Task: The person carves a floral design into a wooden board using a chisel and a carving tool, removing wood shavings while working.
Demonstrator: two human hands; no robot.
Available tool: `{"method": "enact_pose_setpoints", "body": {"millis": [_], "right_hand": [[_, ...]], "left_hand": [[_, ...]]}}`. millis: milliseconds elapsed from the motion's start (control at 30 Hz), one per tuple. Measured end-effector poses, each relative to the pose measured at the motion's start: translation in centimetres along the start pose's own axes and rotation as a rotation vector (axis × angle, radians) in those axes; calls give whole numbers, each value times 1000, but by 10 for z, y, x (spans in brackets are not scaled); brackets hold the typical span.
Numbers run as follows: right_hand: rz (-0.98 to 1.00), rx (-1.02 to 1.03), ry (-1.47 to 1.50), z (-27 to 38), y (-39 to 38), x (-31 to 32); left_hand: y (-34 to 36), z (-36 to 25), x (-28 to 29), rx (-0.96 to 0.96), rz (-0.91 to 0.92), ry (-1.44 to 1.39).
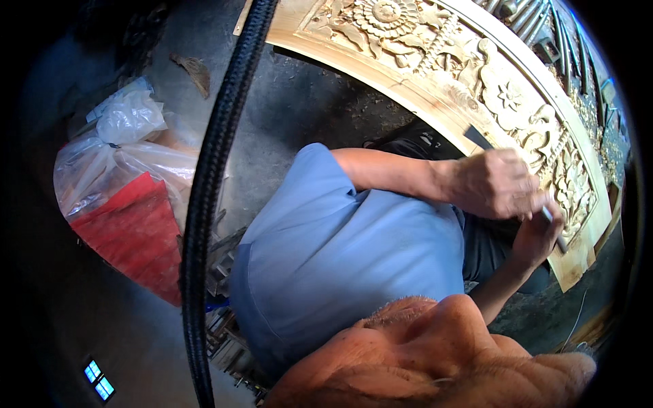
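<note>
Over to the left of the carved panel there's a heap of clear plastic bags (129,136) with a flat red sheet (136,234) under them on the grey concrete floor (299,109), and a thick black braided cord (211,183) hangs down in front of them.

The landmark itself is the pale wooden panel carved with flowers and beading (476,81), curving across the top and down the right side. The person's upper hand, probably the left hand (493,185), is a closed grip on a flat-bladed steel chisel (477,137) whose dark end sticks up against the panel's lower edge. Just below it the right hand (537,234) pinches the chisel low down, near where it meets the relief; the tip itself is hidden behind the fingers.

For clean work here I'd say: keep that lower hand braced on the panel as a stop, take thin shavings, and push along the grain so the beading doesn't chip out.
</note>
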State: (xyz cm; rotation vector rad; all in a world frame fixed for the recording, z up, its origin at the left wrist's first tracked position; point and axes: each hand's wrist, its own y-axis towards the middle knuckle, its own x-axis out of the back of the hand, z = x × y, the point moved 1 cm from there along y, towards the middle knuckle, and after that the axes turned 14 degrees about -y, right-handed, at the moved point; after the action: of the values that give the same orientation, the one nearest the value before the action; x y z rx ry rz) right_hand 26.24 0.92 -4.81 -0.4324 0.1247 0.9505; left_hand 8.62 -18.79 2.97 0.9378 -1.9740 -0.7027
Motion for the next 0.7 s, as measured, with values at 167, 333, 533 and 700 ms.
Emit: {"method": "enact_pose_setpoints", "body": {"millis": [167, 333, 533, 700], "right_hand": [[206, 151, -425, 35, 96, -84], [392, 277, 68, 84, 143, -204], [520, 129, 249, 84, 159, -277], [502, 57, 212, 83, 152, -329]], "left_hand": [[-9, 24, 32, 182, -103, 160], [-36, 48, 109, 87, -164, 300], [-67, 96, 212, 427, -296, 309], [-53, 99, 232, 520, -480, -389]]}}
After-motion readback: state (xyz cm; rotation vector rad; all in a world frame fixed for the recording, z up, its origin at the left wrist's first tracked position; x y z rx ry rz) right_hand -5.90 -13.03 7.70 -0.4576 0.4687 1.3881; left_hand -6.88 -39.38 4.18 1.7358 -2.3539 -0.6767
